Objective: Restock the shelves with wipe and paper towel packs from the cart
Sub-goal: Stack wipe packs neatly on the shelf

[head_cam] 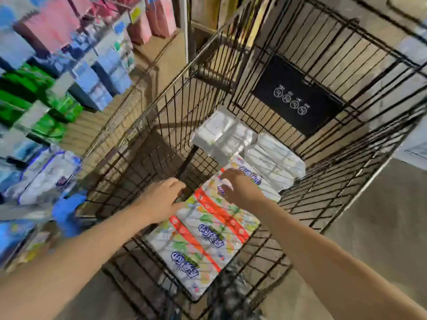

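Both hands are reaching into the wire cart (147, 139), where a large colourful pack (208, 232) is lying flat. The left hand (161, 199) is resting spread against its near-left edge; the right hand (238, 185), fingers curled, is touching its far end beside white packs (272, 158).

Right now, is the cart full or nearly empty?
Nearly empty. The wire cart holds only a colourful printed pack and a few white packs on its bottom; bare mesh shows around them.
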